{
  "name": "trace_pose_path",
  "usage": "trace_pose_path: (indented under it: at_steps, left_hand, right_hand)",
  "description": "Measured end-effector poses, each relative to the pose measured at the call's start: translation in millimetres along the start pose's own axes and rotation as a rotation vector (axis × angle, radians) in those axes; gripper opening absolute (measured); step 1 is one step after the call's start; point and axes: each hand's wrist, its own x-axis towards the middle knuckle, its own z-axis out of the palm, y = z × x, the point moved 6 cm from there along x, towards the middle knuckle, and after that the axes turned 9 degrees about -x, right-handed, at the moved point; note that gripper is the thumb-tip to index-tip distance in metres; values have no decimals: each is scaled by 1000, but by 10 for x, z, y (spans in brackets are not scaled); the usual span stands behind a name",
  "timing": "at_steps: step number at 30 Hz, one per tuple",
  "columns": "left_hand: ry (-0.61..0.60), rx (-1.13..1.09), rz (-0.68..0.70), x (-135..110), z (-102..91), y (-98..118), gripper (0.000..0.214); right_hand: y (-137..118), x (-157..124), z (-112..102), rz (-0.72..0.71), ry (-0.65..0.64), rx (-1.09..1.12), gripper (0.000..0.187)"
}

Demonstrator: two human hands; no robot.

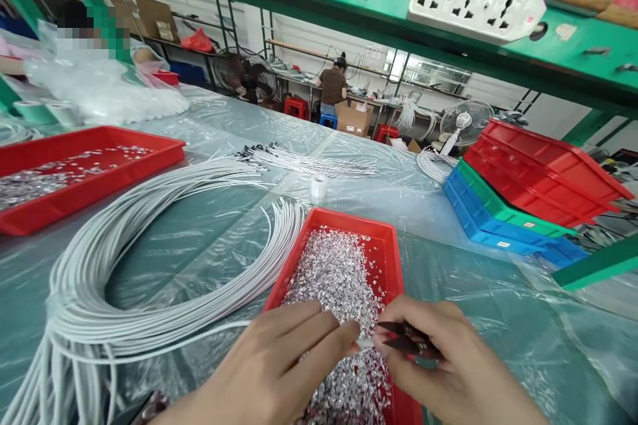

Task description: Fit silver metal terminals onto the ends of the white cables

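Observation:
My left hand [294,352] is closed on a white cable [219,332], pinching it close to its end over the red tray [399,265]. The cable's short tip [366,343] bridges the gap to my right fingertips. Held in the palm and fingers of my right hand [443,352] is a small pair of dark snips [411,343], its two pointed jaws slightly apart and aimed left. My right thumb and forefinger meet at the cable tip. Many small shiny metal pieces [333,272] fill the tray. A thick bundle of white cables [90,305] curves in a loop at the left.
A second red tray [164,149] with metal pieces lies at left. More cables [319,165] and a small white roll [319,187] lie beyond. Stacked red, green and blue bins [528,179] stand right. A green shelf beam with a power strip [473,3] crosses above. People sit farther off.

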Motion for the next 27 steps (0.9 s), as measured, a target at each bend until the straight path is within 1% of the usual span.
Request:
trace_pose_path:
  at_steps: [3,5,7,9,11,15,19,23,27]
  left_hand:
    - [-2,-23,-3,16,9,-24,31]
    - [29,-61,1,22,-14,-29,32]
    - [-23,-102,-20,32,-6,-36,30]
    - [-91,-127,-42,41,-1,-39,27]
    - [-129,-125,-47,42,-9,-38,24]
    - [-99,-111,-8,22,-38,-30,18]
    - [-93,-139,-8,-3,-35,-34,19]
    - [-83,-132,5,-2,-71,-5,20]
    - [-94,-112,-22,-8,-100,14,20]
  right_hand:
    - [48,24,33,39,-125,87,11]
    - [82,42,42,61,-168,131,12]
    - [111,56,49,81,-194,169,14]
    - [130,63,58,94,-208,213,15]
    - [142,65,72,107,-220,274,13]
    - [150,82,111,137,-247,438,11]
    - [138,121,147,167,-262,602,11]
    - [128,129,166,188,-266,693,14]
    - [134,114,193,213,-277,754,16]
